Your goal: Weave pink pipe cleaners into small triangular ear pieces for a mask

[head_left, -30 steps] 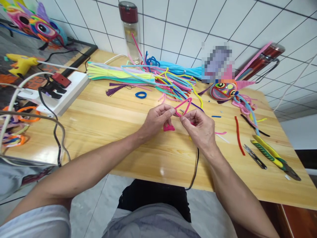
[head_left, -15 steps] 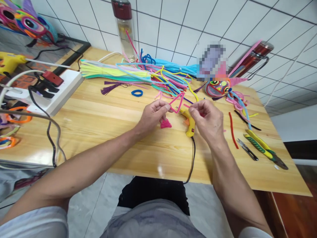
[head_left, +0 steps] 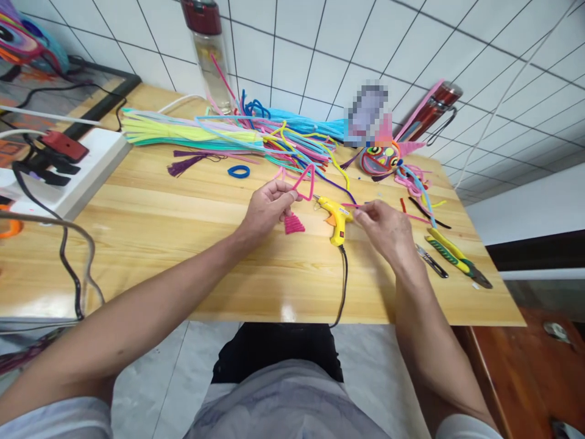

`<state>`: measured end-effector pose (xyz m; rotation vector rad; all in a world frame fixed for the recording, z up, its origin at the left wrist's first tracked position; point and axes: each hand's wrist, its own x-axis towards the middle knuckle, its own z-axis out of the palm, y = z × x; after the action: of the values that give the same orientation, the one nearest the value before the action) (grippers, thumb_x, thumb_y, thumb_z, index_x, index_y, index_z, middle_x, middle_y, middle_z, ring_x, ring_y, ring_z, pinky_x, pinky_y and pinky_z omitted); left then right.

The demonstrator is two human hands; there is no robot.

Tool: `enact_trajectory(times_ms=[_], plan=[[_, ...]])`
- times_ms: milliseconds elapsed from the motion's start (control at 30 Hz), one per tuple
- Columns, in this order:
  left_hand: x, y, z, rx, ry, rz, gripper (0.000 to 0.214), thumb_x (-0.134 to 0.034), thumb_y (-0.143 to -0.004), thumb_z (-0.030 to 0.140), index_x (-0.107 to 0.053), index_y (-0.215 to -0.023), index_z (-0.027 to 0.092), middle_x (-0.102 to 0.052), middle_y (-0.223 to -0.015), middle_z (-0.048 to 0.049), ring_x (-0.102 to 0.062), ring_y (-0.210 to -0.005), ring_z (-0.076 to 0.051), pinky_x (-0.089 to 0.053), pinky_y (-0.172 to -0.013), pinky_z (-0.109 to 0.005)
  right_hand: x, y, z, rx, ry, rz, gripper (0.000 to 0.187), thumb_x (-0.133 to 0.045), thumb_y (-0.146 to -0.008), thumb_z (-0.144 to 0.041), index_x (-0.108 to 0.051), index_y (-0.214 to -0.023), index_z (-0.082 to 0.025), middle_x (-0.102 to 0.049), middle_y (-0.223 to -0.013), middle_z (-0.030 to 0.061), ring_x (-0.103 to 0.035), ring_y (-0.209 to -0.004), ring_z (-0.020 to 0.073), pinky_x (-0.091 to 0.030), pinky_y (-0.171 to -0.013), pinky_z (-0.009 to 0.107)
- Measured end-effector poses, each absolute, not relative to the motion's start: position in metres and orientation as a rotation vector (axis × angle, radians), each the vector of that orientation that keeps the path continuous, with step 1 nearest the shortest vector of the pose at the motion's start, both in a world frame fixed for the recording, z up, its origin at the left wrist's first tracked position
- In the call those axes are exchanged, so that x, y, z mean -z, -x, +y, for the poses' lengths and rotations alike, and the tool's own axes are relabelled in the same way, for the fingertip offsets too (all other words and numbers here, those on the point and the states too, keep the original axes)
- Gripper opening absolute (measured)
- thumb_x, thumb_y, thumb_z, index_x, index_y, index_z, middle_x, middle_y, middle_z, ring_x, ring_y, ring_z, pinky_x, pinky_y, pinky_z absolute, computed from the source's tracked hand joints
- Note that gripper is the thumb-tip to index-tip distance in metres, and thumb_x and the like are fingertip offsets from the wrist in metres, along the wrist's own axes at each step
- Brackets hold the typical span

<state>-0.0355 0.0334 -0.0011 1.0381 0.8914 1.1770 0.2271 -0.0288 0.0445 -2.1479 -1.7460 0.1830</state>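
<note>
My left hand (head_left: 269, 210) pinches a bright pink pipe cleaner (head_left: 312, 183) bent into a triangle. Just below those fingers is a ridged pink trapezoid piece (head_left: 294, 224); whether the fingers touch it I cannot tell. My right hand (head_left: 386, 228) has thumb and fingertips closed on a short straight pink pipe cleaner (head_left: 348, 205), whose free end points left. Between the two hands lies a yellow glue gun (head_left: 338, 221), nozzle towards the triangle, its cord running off the table's front edge.
Bundled pipe cleaners (head_left: 196, 134) lie along the back, near a bottle (head_left: 210, 67). A blue ring (head_left: 238, 172) and purple tassel (head_left: 185, 163) are left of centre. Pliers (head_left: 459, 259), snips (head_left: 432, 262) and a decorated fish-like figure (head_left: 380, 158) sit rightward; a power strip (head_left: 91, 171) is left.
The camera view has swung right, so the table appears shifted left. My right hand has drawn rightward from the glue gun and triangle, still pinching the short pipe cleaner. The left hand keeps its hold.
</note>
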Motion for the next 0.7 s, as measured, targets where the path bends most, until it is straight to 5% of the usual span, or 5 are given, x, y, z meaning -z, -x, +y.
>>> enact_trajectory(times_ms=[233, 433, 567, 700], plan=[[0.0, 0.035, 0.036, -1.202, -1.015, 0.914, 0.021, -0.08, -0.08, 0.035, -0.068, -0.083, 0.018, -0.072, -0.069, 0.0003, -0.052, -0.048, -0.007, -0.041, -0.046, -0.019, -0.033, -0.198, -0.047, -0.434, 2.593, -1.779, 0.053, -0.05, -0.101, -0.067, -0.079, -0.095, -0.023, -0.083, -0.099, 0.0155, -0.075, -0.095, 0.0341, -0.04, -0.073, 0.037], [-0.002, 0.037, 0.038, -1.229, -0.999, 0.917, 0.026, -0.079, -0.082, 0.041, -0.069, -0.083, 0.017, -0.076, -0.08, -0.0021, -0.052, -0.049, -0.005, -0.038, -0.045, -0.019, -0.031, -0.187, -0.035, -0.437, 2.639, -1.738, 0.046, -0.056, -0.096, -0.065, -0.075, -0.097, -0.022, -0.082, -0.099, 0.0177, -0.075, -0.1, 0.0369, -0.041, -0.074, 0.038], [-0.003, 0.039, 0.042, -1.317, -0.954, 0.943, 0.023, -0.077, -0.085, 0.038, -0.066, -0.084, 0.018, -0.078, -0.085, -0.0029, -0.052, -0.05, -0.005, -0.038, -0.046, -0.018, -0.021, -0.193, -0.033, -0.409, 2.518, -1.633, 0.026, -0.059, -0.092, -0.047, -0.069, -0.091, -0.023, -0.079, -0.092, 0.0127, -0.074, -0.093, 0.0325, -0.045, -0.076, 0.037], [-0.005, 0.042, 0.045, -1.359, -0.919, 0.989, 0.018, -0.073, -0.088, 0.034, -0.064, -0.085, 0.019, -0.078, -0.086, -0.0025, -0.052, -0.05, -0.005, -0.039, -0.046, -0.018, -0.016, -0.204, -0.041, -0.648, 2.024, -1.263, 0.027, -0.067, -0.083, -0.05, -0.055, -0.084, -0.026, -0.067, -0.075, 0.0001, -0.066, -0.071, 0.0227, -0.047, -0.066, 0.033]])
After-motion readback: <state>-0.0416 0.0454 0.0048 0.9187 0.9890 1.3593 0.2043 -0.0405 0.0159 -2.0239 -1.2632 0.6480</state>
